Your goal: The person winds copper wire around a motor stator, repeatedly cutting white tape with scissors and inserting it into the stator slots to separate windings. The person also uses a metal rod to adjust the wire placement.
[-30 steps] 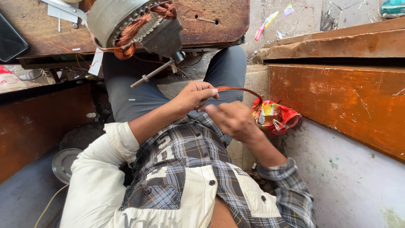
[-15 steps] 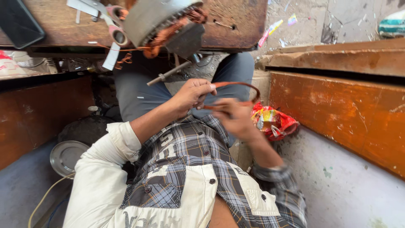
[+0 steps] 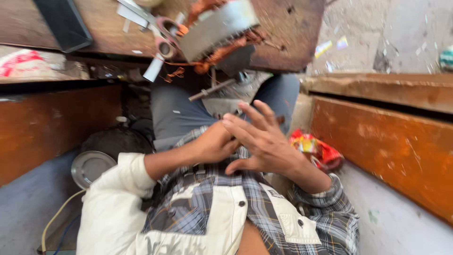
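Observation:
My left hand (image 3: 212, 144) is curled into a fist over my lap, its fingertips hidden behind my right hand. My right hand (image 3: 264, 141) lies just in front of it with the fingers spread wide and the palm touching the left knuckles. No wire shows in either hand. Above them, on the wooden bench (image 3: 292, 33), rests a grey motor stator (image 3: 219, 26) with copper windings. A pair of scissors (image 3: 158, 40) lies to its left.
A metal rod (image 3: 212, 89) sticks out below the bench edge. A red and yellow wrapper (image 3: 316, 148) lies by my right forearm, next to an orange-brown wooden panel (image 3: 391, 146). A round metal plate (image 3: 89, 167), a yellow cable (image 3: 54, 219) and a dark flat device (image 3: 63, 23) sit at left.
The curved copper wire held between both hands is no longer visible. My right hand has let go and spread its fingers. The camera has tilted, bringing the bench closer.

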